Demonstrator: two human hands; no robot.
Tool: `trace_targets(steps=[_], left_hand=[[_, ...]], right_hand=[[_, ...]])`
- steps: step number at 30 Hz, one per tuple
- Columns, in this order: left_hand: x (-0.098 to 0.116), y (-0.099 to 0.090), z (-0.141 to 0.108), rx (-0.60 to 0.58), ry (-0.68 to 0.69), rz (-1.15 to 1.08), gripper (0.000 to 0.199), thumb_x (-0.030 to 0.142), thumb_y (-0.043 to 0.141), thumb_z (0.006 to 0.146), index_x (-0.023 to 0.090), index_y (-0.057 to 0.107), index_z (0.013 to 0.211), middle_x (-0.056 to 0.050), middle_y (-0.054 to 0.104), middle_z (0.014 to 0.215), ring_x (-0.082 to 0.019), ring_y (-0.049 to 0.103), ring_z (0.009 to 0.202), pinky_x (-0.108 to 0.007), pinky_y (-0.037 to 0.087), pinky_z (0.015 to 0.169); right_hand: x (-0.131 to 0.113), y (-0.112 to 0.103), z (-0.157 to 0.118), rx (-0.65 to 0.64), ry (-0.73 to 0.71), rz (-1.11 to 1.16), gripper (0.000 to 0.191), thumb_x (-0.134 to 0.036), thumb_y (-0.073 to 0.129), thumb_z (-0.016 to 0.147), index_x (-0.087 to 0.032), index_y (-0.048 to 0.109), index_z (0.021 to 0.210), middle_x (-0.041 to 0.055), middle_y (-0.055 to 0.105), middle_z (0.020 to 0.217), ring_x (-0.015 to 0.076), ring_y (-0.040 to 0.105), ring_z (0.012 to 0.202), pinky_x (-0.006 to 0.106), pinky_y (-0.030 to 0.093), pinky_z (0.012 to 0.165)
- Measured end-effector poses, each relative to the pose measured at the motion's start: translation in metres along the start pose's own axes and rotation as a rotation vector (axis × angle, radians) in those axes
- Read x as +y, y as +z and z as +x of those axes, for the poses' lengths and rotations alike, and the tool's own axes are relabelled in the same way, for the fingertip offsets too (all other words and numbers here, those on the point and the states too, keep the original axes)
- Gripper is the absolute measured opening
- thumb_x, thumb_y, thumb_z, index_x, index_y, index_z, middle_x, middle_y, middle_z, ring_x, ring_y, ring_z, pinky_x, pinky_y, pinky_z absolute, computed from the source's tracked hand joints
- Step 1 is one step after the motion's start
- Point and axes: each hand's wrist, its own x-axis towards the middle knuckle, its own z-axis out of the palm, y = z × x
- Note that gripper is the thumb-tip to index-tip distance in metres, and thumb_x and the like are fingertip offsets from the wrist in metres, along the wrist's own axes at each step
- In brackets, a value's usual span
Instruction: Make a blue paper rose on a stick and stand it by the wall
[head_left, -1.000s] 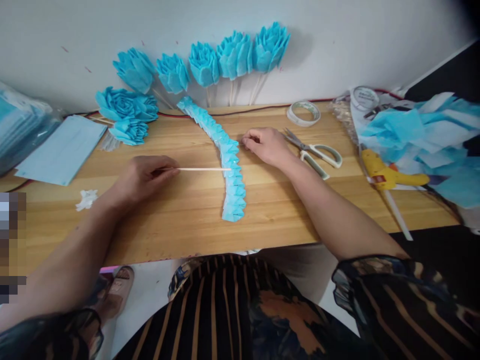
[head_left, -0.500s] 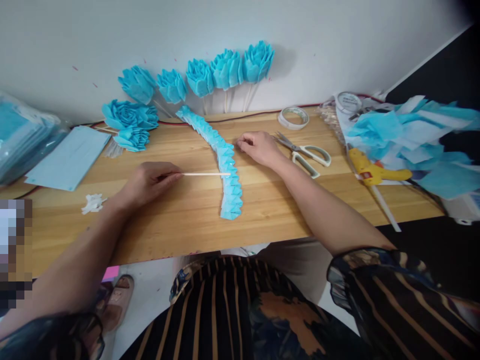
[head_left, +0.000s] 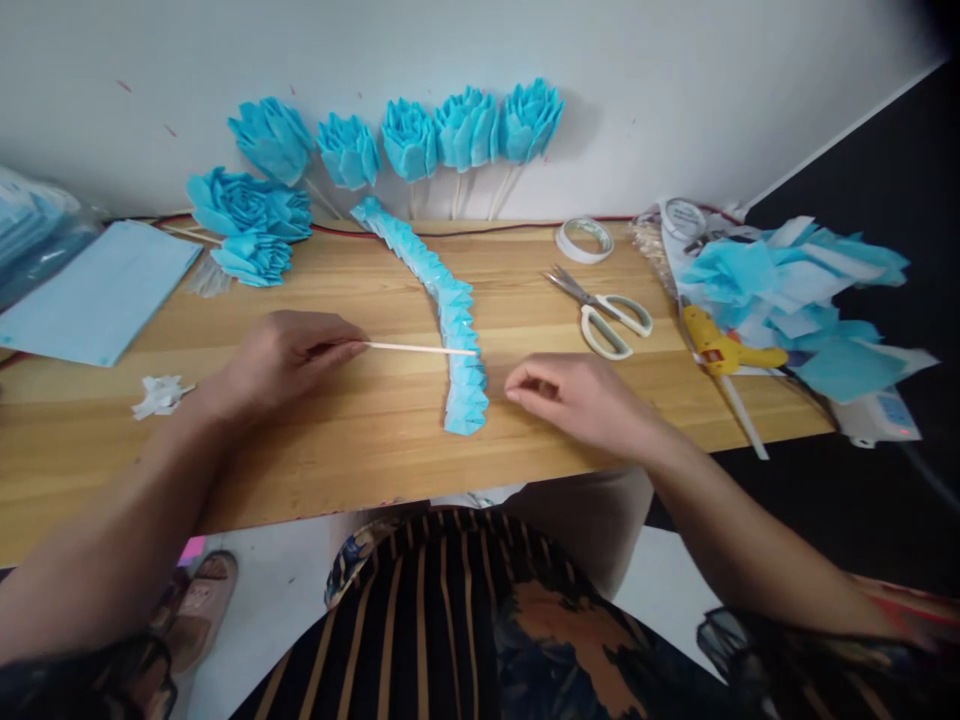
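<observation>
My left hand [head_left: 300, 355] is closed in a pinch on the end of a thin wooden stick [head_left: 416, 348]. The stick points right, and its far tip lies across a long curved strip of pleated blue paper [head_left: 455, 310]. This strip runs over the wooden table from near the wall towards the front edge. Just right of the strip's near end is my right hand [head_left: 570, 400], its fingers curled together and nothing seen in them. It looks apart from the strip.
Several blue paper flowers [head_left: 409, 140] on sticks lean against the wall; others [head_left: 251, 215] lie at the left. Blue sheets [head_left: 105, 290] and white scraps [head_left: 161, 396] are left. Scissors [head_left: 600, 310], a tape roll [head_left: 584, 240], a yellow glue gun [head_left: 724, 345] and loose blue paper [head_left: 795, 265] are right.
My right hand has come towards me, from beside the strip's middle to beside its near end. My left hand keeps hold of the stick, whose tip reaches slightly further across the strip.
</observation>
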Motion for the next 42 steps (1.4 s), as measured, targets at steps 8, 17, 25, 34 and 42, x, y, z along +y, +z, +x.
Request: trace_targets(steps=[8, 17, 25, 34, 42], left_hand=[[0.002, 0.007, 0.001, -0.042, -0.029, -0.034, 0.038, 0.050, 0.048, 0.097, 0.021, 0.073, 0.094, -0.006, 0.076, 0.089, -0.019, 0.067, 0.078, -0.029, 0.050, 0.076], [0.000, 0.007, 0.001, -0.060, -0.041, -0.028, 0.038, 0.047, 0.048, 0.098, 0.018, 0.073, 0.097, -0.005, 0.076, 0.088, -0.016, 0.065, 0.075, -0.023, 0.049, 0.071], [0.018, 0.004, -0.001, -0.075, 0.159, -0.060, 0.021, 0.028, 0.056, 0.102, 0.012, 0.070, 0.102, -0.003, 0.070, 0.086, -0.010, 0.058, 0.073, -0.020, 0.042, 0.068], [0.057, 0.007, -0.022, -0.151, 0.279, -0.086, 0.025, 0.013, 0.053, 0.100, 0.017, 0.068, 0.120, -0.008, 0.069, 0.097, -0.014, 0.062, 0.080, -0.024, 0.042, 0.067], [0.051, 0.015, -0.046, -0.151, 0.229, -0.036, 0.027, 0.008, 0.057, 0.098, 0.018, 0.068, 0.119, -0.007, 0.069, 0.102, -0.014, 0.063, 0.084, -0.024, 0.043, 0.069]], right_hand=[[-0.004, 0.038, -0.010, 0.023, -0.128, -0.124, 0.015, -0.027, 0.056, 0.097, -0.026, 0.068, 0.088, 0.0014, 0.076, 0.098, 0.0198, 0.068, 0.094, 0.031, 0.045, 0.077], [0.001, 0.032, -0.016, 0.036, -0.297, -0.252, 0.020, -0.024, 0.051, 0.100, -0.021, 0.065, 0.085, 0.0036, 0.070, 0.087, 0.0180, 0.063, 0.082, 0.030, 0.039, 0.067], [0.026, 0.019, -0.042, 0.126, -0.285, -0.145, 0.019, -0.023, 0.051, 0.102, -0.021, 0.070, 0.101, 0.0039, 0.075, 0.094, 0.0178, 0.069, 0.086, 0.029, 0.047, 0.070], [0.035, 0.055, -0.058, 0.469, -0.195, 0.046, 0.015, -0.015, 0.057, 0.097, -0.020, 0.069, 0.102, 0.0036, 0.074, 0.086, 0.0166, 0.068, 0.079, 0.030, 0.050, 0.070], [0.036, 0.057, -0.056, 0.479, -0.194, 0.031, 0.014, -0.015, 0.057, 0.097, -0.020, 0.070, 0.102, 0.0028, 0.071, 0.083, 0.0158, 0.066, 0.076, 0.029, 0.048, 0.068]])
